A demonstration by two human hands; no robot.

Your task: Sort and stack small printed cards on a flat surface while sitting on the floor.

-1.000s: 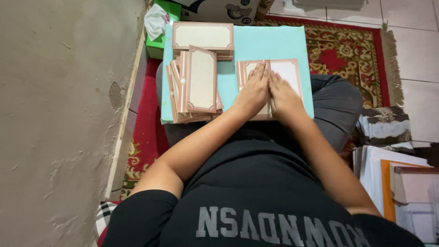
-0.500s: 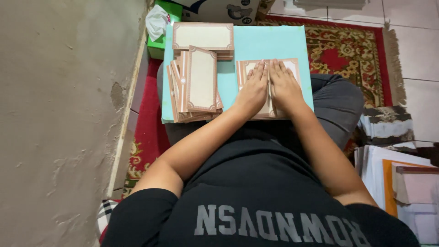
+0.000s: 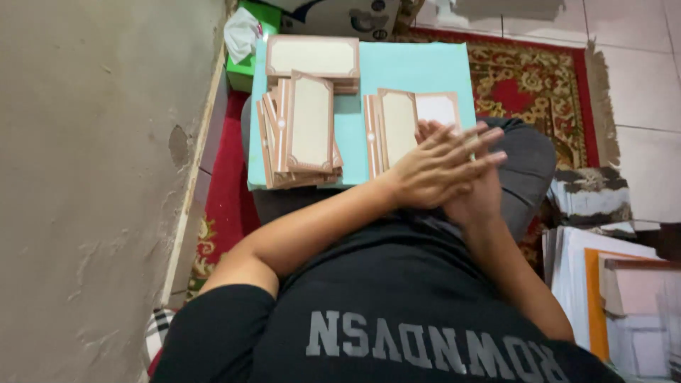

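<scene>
While the person sits with a turquoise board (image 3: pixel 411 71) across the lap, both hands lie crossed over its near right corner. The left hand (image 3: pixel 436 167) is on top, fingers spread and extended toward the right edge, its grip released and holding nothing. The right hand (image 3: pixel 479 198) lies beneath it, palm down and largely covered; whether its grip is released or clenched cannot be determined.

Under and just beyond the hands sits the folded card (image 3: pixel 408 128), cream with a brown ornamental border, near the middle of the board's near edge. Its left flap shows as a narrow upright panel, and a paler panel shows to the right of it. The fingertips of the left hand overlap the card's right portion.

At the near left corner rests a fanned stack of cards (image 3: pixel 301 131) of the same kind, standing on their long axis and overhanging the near edge slightly. At the far left corner lies a flat stack of cards (image 3: pixel 312 60), turned crosswise, touching the fanned stack.

Beyond the far left corner stands a green tissue box (image 3: pixel 248 42) with white tissue protruding. A red patterned rug (image 3: pixel 539 78) covers the floor under the board. A pile of papers (image 3: pixel 603 276) lies on the floor on the person's right.
</scene>
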